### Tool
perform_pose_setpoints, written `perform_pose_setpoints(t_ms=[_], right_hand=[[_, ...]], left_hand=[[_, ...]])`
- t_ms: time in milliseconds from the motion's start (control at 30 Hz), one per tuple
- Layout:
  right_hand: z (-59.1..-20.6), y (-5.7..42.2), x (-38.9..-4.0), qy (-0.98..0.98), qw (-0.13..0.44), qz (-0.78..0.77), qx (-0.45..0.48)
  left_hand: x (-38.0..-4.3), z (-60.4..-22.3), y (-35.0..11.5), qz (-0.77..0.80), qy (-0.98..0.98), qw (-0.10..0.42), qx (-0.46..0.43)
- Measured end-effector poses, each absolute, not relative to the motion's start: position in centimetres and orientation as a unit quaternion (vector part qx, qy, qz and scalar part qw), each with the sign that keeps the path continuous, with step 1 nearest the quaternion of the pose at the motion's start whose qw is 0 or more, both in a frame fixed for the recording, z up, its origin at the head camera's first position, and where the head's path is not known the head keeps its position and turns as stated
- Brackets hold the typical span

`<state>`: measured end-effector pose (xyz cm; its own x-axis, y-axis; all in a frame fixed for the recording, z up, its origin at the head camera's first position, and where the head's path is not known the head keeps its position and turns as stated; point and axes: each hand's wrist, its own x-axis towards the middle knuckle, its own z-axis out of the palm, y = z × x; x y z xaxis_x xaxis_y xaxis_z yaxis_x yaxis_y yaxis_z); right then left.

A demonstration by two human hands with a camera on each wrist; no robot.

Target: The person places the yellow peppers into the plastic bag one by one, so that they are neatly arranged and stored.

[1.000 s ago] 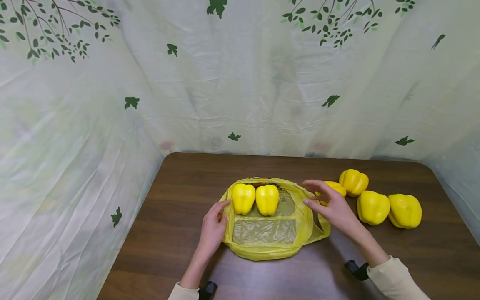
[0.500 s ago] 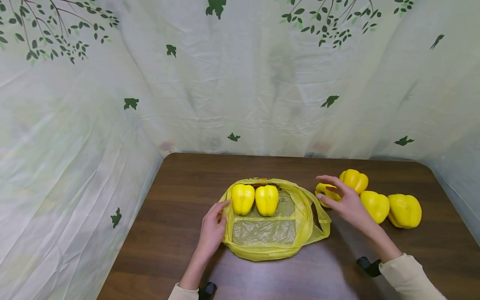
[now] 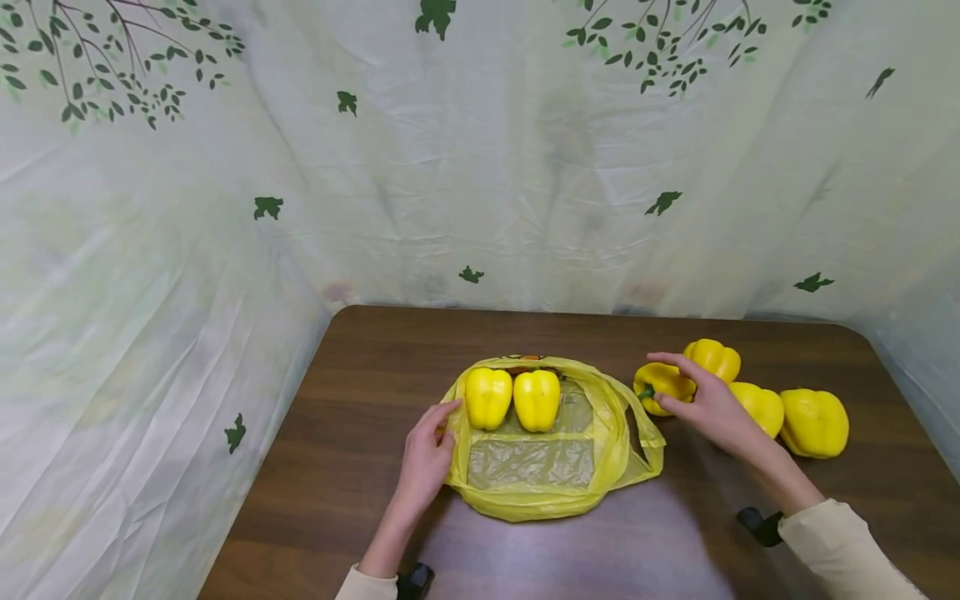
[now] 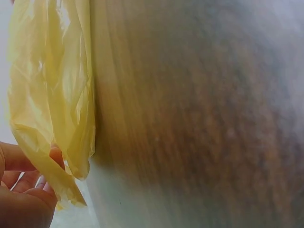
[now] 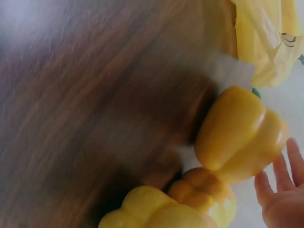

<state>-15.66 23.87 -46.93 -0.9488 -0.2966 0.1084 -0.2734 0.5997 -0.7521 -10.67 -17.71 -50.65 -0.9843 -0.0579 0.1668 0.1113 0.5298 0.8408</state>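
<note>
A yellow plastic bag lies with its mouth spread open and two yellow bell peppers side by side inside. My left hand holds the bag's left edge; in the left wrist view, the fingers are at its loose handle. At the right, my right hand hovers over another yellow bell pepper with a green stem, thumb and fingers spread about it. In the right wrist view the fingers are nearly straight beside that bell pepper; whether they touch it is hard to tell.
More yellow bell peppers stand near the right hand: one behind, one partly hidden by the hand, and one farther right. The brown wooden table has a pale leaf-patterned cloth hanging behind it.
My right hand has moved right, from the bag's right rim to the nearest loose bell pepper. The left hand stays at the bag's left edge.
</note>
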Motion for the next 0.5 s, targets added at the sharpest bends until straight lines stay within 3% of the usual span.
perform_pose_setpoints(t_ms=[500], right_hand=[[-47.13,24.64,-16.26,0.899,0.051,-0.398,-0.174]], left_hand=[[-10.63,-50.86,-17.57,-0.48,-0.873,0.085,-0.018]])
